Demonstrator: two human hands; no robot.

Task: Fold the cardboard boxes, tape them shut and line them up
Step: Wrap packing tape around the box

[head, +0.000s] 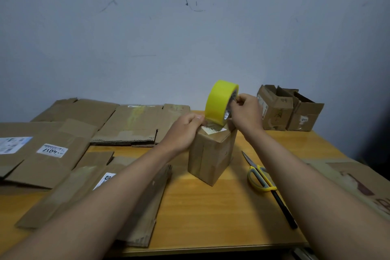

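A small folded cardboard box [211, 154] stands upright in the middle of the wooden table [211, 217]. Just above its top hangs a yellow tape roll [219, 101], gripped by my right hand [245, 112] with fingers through the core. My left hand [185, 129] pinches the free end of the tape at the box's top left edge, beside a white label. Two more folded boxes [289, 110] with open flaps stand at the back right.
Several flattened cardboard boxes [63, 150] cover the left and back of the table, one lying under my left forearm. Yellow-handled scissors [259, 177] and a black pen [285, 211] lie right of the box. Another flat cardboard sheet [354, 179] lies at the right edge.
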